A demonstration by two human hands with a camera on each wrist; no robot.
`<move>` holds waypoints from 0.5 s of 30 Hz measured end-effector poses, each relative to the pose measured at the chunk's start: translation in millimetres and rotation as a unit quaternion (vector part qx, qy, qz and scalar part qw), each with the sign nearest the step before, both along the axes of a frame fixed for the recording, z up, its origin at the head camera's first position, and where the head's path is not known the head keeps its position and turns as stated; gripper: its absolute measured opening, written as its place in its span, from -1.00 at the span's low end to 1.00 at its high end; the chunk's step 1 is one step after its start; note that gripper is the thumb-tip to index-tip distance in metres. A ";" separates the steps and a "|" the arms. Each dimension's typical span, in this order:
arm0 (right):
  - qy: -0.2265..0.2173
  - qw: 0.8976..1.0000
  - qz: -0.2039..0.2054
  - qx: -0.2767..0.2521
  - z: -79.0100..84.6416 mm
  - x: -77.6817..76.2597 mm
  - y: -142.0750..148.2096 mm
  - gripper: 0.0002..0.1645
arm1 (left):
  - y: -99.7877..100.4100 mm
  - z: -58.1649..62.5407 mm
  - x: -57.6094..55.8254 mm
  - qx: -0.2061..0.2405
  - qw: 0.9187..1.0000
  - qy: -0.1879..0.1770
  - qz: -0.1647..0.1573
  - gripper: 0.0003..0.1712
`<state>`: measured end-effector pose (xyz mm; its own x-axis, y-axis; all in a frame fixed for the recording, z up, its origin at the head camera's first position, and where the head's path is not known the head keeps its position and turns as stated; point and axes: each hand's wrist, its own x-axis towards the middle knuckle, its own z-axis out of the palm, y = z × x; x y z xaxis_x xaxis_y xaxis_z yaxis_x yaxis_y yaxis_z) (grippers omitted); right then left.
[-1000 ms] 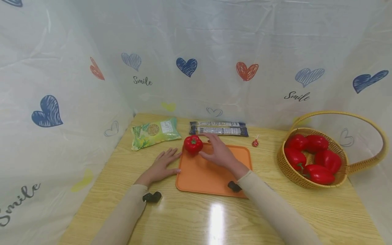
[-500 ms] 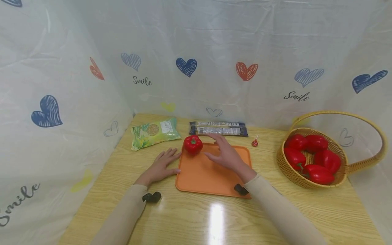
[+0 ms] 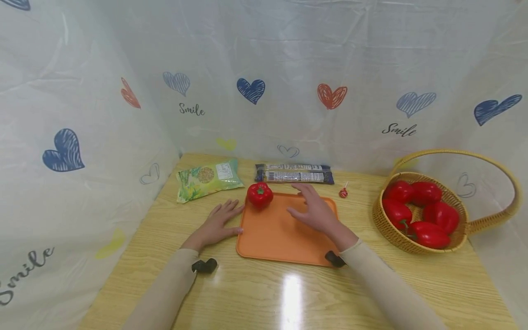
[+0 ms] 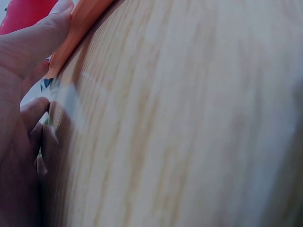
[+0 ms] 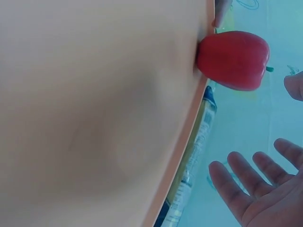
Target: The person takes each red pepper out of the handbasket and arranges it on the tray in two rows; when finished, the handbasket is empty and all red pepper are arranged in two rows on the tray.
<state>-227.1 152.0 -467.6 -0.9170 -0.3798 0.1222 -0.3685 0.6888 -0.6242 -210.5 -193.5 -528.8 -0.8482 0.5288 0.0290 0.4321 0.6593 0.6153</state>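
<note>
A red bell pepper (image 3: 260, 195) with a green stem stands upright in the far left corner of an orange tray (image 3: 272, 238). My left hand (image 3: 218, 224) lies on the table with its fingers spread, thumb and fingertips at the tray's left edge. In the left wrist view the thumb (image 4: 45, 40) meets the orange rim. Over the right part of the tray hovers my right hand (image 3: 316, 211), fingers apart and holding nothing. The right wrist view shows the pepper (image 5: 234, 60) standing away from these fingers (image 5: 246, 177).
To the right stands a wicker basket (image 3: 381, 227) with a tall handle and several red peppers (image 3: 431, 234). Behind the tray lie a green bag of grains (image 3: 210, 179) and a dark, labelled flat package (image 3: 294, 174). A wrapped lollipop (image 3: 343, 193) sits near the tray's far right corner.
My right hand has drawn away from the pepper, to the right and slightly nearer to me. The pepper stays in the tray's corner, and the left hand has not moved.
</note>
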 end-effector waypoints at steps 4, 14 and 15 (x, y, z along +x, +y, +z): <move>0.003 1.000 -0.001 -0.008 0.1 1.7 7.4 -0.10 | 0.2 0.4 0.3 -0.002 1.000 0.001 0.000 -0.09; -0.001 1.000 -0.014 -0.017 3.7 7.6 24.7 -0.09 | 0.1 0.4 0.2 -0.004 1.000 -0.001 0.002 -0.08; 0.000 1.000 -0.013 -0.018 4.0 8.1 26.4 -0.09 | 0.1 0.3 0.2 -0.005 1.000 -0.001 0.002 -0.08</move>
<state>-219.0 178.3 -463.5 -0.9263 -0.3516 0.1356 -0.3511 0.6746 -0.6494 -210.4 -193.4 -528.5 -0.8501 0.5262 0.0223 0.4284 0.6663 0.6104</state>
